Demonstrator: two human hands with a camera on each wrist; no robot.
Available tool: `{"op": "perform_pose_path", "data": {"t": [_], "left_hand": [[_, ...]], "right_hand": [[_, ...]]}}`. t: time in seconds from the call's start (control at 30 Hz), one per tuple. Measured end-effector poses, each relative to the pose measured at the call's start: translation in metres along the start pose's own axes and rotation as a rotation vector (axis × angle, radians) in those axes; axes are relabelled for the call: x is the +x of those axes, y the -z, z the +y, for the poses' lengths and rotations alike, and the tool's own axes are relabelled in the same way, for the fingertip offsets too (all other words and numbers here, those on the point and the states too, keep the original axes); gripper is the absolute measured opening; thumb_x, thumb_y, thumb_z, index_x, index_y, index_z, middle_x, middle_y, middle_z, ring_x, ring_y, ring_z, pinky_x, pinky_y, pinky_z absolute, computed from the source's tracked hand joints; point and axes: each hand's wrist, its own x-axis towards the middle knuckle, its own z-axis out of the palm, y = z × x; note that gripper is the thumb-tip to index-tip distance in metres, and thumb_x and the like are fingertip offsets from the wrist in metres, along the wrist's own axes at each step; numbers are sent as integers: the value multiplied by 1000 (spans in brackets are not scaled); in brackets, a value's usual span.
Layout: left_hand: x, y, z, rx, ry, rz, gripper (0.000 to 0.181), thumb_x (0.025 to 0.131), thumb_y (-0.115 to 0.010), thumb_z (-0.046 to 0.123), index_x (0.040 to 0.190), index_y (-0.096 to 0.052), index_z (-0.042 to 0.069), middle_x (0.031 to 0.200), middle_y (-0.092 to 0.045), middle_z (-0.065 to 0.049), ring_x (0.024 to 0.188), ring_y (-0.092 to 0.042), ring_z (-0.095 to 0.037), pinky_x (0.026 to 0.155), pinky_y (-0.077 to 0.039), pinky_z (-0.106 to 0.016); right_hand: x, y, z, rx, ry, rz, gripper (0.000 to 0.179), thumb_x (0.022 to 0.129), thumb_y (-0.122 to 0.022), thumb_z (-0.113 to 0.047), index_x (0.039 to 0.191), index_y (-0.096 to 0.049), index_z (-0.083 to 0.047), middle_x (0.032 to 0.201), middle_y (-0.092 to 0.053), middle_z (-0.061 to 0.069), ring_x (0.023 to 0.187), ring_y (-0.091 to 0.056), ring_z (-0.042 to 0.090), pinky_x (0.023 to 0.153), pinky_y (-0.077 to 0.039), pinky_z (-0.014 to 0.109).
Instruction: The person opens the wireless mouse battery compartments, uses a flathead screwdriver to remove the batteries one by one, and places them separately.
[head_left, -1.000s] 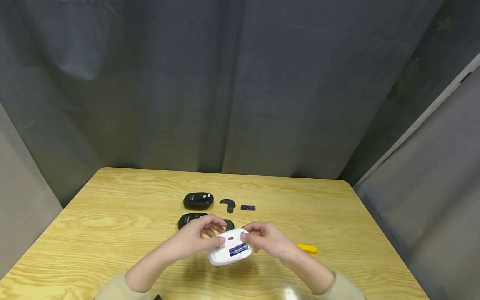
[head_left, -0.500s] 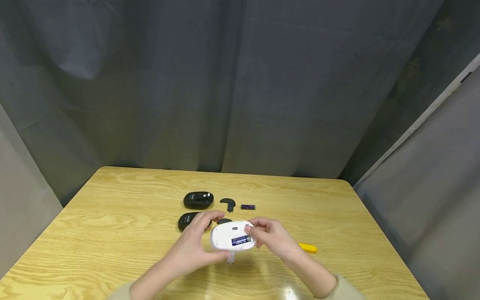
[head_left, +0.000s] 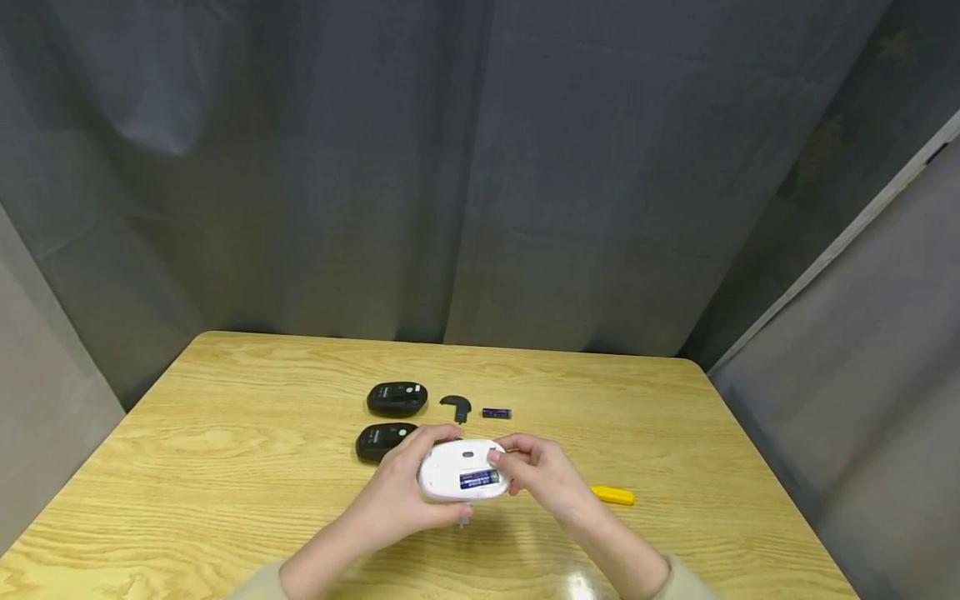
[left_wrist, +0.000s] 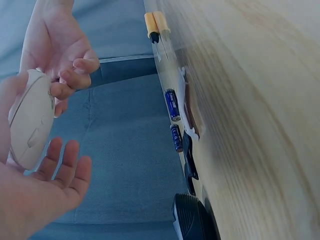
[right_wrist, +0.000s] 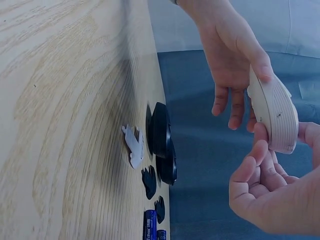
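A white computer mouse [head_left: 452, 471] is held above the table, underside up, with a blue battery [head_left: 478, 479] in its open bay. My left hand [head_left: 403, 487] grips it at the left end, thumb along the near edge and index finger at the far edge. In the left wrist view, the other left fingers stretch out free of it. At the right end my right hand [head_left: 542, 479] pinches the mouse, thumb on the underside and fingers below. A white battery cover [right_wrist: 133, 146] lies on the table beneath, mostly hidden by the mouse and left hand in the head view.
Two black mice [head_left: 397, 399] lie underside up at the left. Black covers [head_left: 456, 406] and a loose blue battery [head_left: 496, 413] are nearby; another battery [left_wrist: 176, 137] shows in the left wrist view. A yellow-handled tool [head_left: 613, 496] with a thin shaft lies right. Curtains hang behind the table.
The mouse has shifted away from me and turned flatter. My left thumb has slid off its underside to the near edge. The white cover's end has come into view below.
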Motion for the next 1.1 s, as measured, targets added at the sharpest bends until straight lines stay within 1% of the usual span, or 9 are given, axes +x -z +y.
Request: {"op": "perform_pose_path", "data": {"t": [0.1,0.27,0.4,0.53,0.67,0.87,0.93,1.0,1.1], "left_hand": [[0,-1,-1,-11,9,1,75,61,-85,47,124,-45,40,119,-53,17,101,-53,-8,84,-45,-30],[0,-2,-2,-16,9,12,70,60,-87,40,119,-48,40,115,-54,19,97,-54,-7,82,-44,-28],[-1,-3,-3,-32,8,17,69,60,-88,34,118,-50,36,113,-55,20,96,-54,-8,82,-44,-27],[-1,-3,-5,-51,17,17,69,59,-88,37,118,-53,31,112,-56,19,96,-55,-9,82,-45,-27],[-1,-1,-4,-67,32,18,68,58,-87,42,116,-53,33,110,-57,18,95,-55,-9,82,-45,-27],[-1,1,-2,-74,43,13,66,59,-88,41,114,-52,36,111,-57,17,96,-56,-9,82,-46,-28],[-1,2,-2,-69,46,20,66,58,-88,40,114,-53,36,111,-58,17,97,-56,-9,83,-45,-28],[-2,2,-2,-64,47,33,66,57,-89,39,113,-53,37,111,-58,18,97,-56,-9,83,-45,-29],[-2,4,-3,-57,44,58,66,56,-90,35,112,-55,38,111,-58,19,98,-56,-8,84,-45,-30]], "right_hand": [[-1,-1,0,2,2,2,39,89,-64,-25,113,-60,6,88,-69,7,73,-59,13,64,-49,23],[-1,-3,1,10,-1,-1,40,88,-64,-25,113,-60,6,89,-70,7,73,-59,14,64,-48,23],[-1,-4,3,10,-5,-1,40,88,-65,-26,113,-60,5,89,-70,7,72,-58,13,63,-48,23],[-1,-4,3,9,-7,-4,41,88,-65,-27,113,-59,5,89,-70,6,72,-58,13,63,-48,23],[-1,-3,3,6,-5,-15,42,89,-64,-28,115,-58,5,89,-70,7,72,-58,13,63,-48,24],[-1,-1,1,-3,0,-35,42,90,-63,-28,116,-58,4,90,-69,7,71,-57,13,63,-48,25],[-2,0,1,-13,11,-43,42,91,-63,-28,118,-56,4,92,-69,8,73,-57,13,63,-49,25],[-2,1,0,-46,35,-44,41,91,-62,-28,119,-56,3,97,-68,8,75,-58,14,64,-50,25],[-3,5,1,-133,116,-33,37,92,-61,-27,118,-58,-2,102,-67,9,82,-60,17,67,-51,26]]}}
